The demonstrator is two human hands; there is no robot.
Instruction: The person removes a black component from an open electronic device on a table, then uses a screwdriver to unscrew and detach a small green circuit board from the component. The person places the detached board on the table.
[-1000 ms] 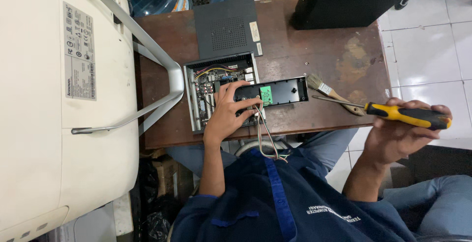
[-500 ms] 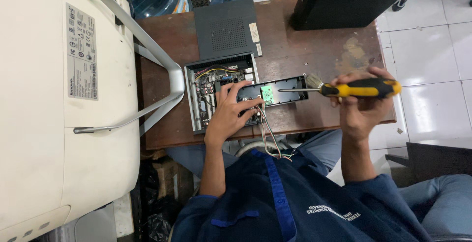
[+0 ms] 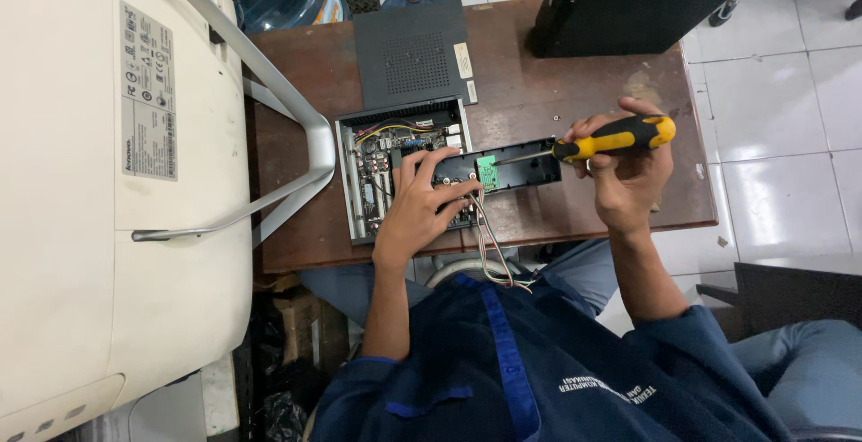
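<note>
The left hand (image 3: 417, 213) is pressed flat, fingers spread, on the black panel strip (image 3: 503, 165) beside the opened metal case (image 3: 400, 172) on the desk (image 3: 575, 92). The yellow-handled screwdriver (image 3: 611, 139) is gripped by the right hand (image 3: 628, 181), its tip at the small green board (image 3: 487, 172); the shaft is best kept square to the screw.

brown wooden tabletop (image 3: 575, 101), scuffed. on it: opened small computer case (image 3: 357, 181), circuitry exposed; dark grey vented cover panel (image 3: 409, 56) behind; black front bezel strip (image 3: 521, 162) beside case; black box (image 3: 628, 2) at far edge.
</note>
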